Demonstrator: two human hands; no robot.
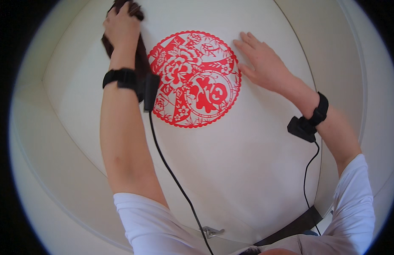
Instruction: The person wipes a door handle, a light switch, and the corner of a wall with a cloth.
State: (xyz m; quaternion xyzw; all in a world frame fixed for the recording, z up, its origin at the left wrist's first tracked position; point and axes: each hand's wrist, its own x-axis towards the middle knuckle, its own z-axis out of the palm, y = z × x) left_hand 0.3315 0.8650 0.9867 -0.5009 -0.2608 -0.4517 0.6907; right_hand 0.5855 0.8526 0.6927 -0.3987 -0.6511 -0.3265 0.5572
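A round red paper-cut decoration [176, 68] with flowers, a scalloped rim and a large character lies flat on a white door panel [235, 165]. My left hand [123, 27] grips a crumpled dark brown cloth [141, 59] against the panel, past the decoration's upper left edge. Part of the cloth hangs down behind my left wrist. To the right of the decoration, my right hand [262, 60] rests with spread fingers on or just over the panel and holds nothing. Its thumb is close to the scalloped rim; whether they touch I cannot tell.
Each wrist wears a black strap with a boxy device, the left device [151, 92] and the right device [302, 129]. Their black cables [171, 173] run down towards my body. A metal lever handle [212, 232] sticks out low in view. Pale frame edges [340, 63] border the panel.
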